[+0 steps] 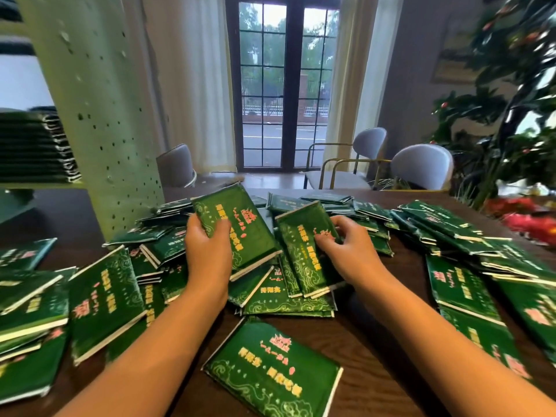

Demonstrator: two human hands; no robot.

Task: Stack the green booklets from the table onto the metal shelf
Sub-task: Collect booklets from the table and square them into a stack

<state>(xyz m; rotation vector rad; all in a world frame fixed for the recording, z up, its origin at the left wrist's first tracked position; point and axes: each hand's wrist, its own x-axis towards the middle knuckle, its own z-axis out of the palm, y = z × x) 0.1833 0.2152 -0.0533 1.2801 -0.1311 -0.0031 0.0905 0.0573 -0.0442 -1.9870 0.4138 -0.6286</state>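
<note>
Left hand (207,245): gripping a green booklet (240,224) by its near corner.
Right hand (346,245): pinching a second booklet (304,251) along its edge.
Metal shelf (99,115): standing beyond the left hand.
Handling: probably feeling light, thin, slick; clamping at the spine.

Booklets (272,365): dark green covers with pale gold scrollwork along the borders, yellow and pink lettering, white page edges. Table (364,341): dark brown with a wood grain. Shelf post (99,115): pale green, dotted with small dark holes. Chairs (421,167): grey-blue backs, gold frames. Window (293,85): dark brown frame, panes in a grid. Curtains (195,85): cream. Plant (511,85): dark green leaves with red spots.
</note>
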